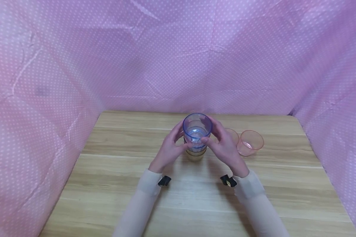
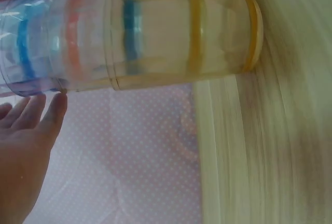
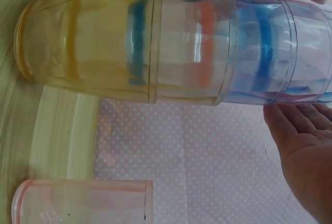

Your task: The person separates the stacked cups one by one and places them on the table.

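Observation:
A stack of nested clear cups (image 1: 194, 155) stands upright at the middle of the wooden table (image 1: 121, 184), with a yellow cup at the bottom and a blue cup (image 1: 196, 130) on top. My left hand (image 1: 179, 138) holds the blue cup's left side, thumb in front. My right hand (image 1: 213, 135) holds its right side the same way. In the left wrist view the stack (image 2: 155, 32) fills the top and the left hand (image 2: 26, 146) touches its rim end with a fingertip. In the right wrist view the right hand (image 3: 303, 146) lies against the stack (image 3: 155, 42).
Two pink clear cups (image 1: 250, 142) (image 1: 232, 135) stand just right of the stack, the nearer one partly behind my right hand; one pink cup (image 3: 83, 200) also shows in the right wrist view. Pink dotted cloth (image 1: 47, 82) walls the table on three sides.

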Tool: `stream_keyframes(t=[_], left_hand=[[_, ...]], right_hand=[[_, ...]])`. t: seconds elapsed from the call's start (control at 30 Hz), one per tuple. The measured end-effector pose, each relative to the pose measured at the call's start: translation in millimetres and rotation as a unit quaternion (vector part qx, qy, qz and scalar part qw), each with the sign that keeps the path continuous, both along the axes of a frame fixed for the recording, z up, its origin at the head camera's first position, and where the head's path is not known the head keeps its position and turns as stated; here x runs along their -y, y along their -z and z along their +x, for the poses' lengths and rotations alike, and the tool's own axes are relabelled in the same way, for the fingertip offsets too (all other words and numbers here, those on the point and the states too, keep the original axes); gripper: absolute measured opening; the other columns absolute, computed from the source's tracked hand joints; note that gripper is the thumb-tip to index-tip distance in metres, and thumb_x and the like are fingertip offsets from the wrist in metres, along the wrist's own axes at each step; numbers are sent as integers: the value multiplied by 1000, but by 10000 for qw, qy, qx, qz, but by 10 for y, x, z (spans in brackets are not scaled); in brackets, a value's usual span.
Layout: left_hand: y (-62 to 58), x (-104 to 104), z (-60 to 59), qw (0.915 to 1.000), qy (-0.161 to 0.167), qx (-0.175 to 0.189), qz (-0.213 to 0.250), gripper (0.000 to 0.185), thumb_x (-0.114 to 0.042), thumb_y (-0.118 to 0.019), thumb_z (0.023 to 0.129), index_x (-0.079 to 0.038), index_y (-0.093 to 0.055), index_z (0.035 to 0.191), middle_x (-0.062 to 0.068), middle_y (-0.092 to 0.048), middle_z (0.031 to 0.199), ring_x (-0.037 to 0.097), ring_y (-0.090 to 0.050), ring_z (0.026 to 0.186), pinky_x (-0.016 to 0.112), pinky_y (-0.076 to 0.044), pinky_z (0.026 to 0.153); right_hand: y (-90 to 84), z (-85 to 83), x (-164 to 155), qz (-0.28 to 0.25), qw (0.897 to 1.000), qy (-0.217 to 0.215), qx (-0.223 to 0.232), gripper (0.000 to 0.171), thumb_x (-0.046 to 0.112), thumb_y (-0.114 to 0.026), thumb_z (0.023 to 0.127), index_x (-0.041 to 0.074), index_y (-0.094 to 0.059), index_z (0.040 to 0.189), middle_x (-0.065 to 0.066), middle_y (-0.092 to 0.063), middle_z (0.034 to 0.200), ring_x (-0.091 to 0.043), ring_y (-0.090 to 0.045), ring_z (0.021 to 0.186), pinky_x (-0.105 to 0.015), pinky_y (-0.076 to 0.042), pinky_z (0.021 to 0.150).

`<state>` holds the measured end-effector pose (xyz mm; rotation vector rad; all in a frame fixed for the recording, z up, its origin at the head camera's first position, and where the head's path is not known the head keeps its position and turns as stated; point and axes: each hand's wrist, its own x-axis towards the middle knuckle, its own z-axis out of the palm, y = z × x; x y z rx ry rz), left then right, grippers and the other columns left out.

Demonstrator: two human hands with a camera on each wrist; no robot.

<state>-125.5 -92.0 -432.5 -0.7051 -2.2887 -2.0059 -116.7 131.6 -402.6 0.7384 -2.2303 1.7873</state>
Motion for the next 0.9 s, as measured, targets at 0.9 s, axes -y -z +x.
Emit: stream_keyframes(t=[0.9], left_hand=[[-18, -3, -73, 9979, 371, -241, -463, 75, -5, -76, 93, -10, -41, 159, 8, -52, 155, 29, -56, 135, 40, -40, 120]], right_hand=[[-143, -172, -58, 650, 9957, -608, 275, 94, 0, -90, 77, 8, -41, 156, -10, -56, 149, -27, -50, 141, -46, -39, 120]])
